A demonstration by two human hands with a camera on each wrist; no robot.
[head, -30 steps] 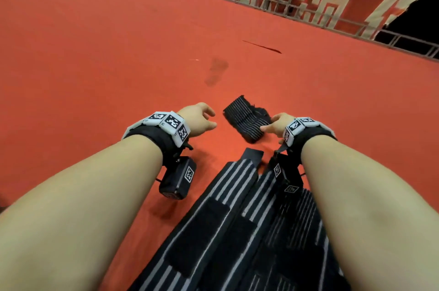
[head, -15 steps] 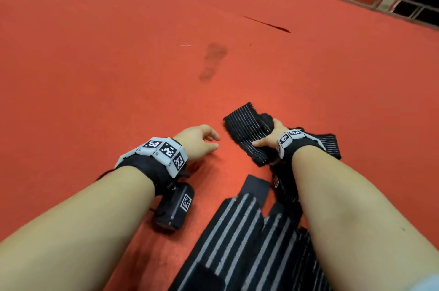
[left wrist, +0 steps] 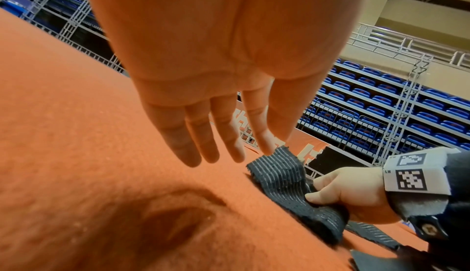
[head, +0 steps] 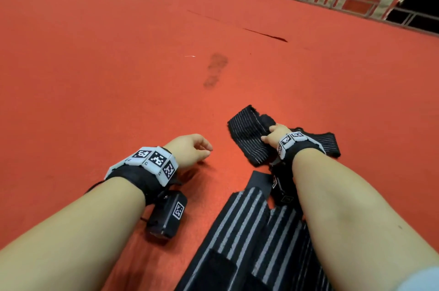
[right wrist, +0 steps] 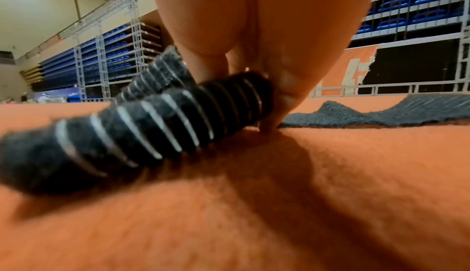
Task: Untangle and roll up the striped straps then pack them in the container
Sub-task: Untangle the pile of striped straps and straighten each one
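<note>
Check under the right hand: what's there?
The right hand grips a partly rolled striped strap on the red carpet; its loose tail trails behind the wrist. The fingers' underside is hidden.

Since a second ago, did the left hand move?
Cannot tell. The camera moved, and the left hand sits equally far from the stain on the red carpet.

Both forearms reach forward, bare, each with a black band at the wrist. The left hand [head: 190, 149] hangs just left of the strap [head: 247, 135], palm down, its 4 fingers [left wrist: 193, 134] stretched out straight and holding nothing; the fingertips stop close beside the strap's far corner. The right hand [head: 276, 135] sits on the strap's right side, thumb and fingers curled around its bunched middle, knuckles up, the wrist low above the strap's near end.
</note>
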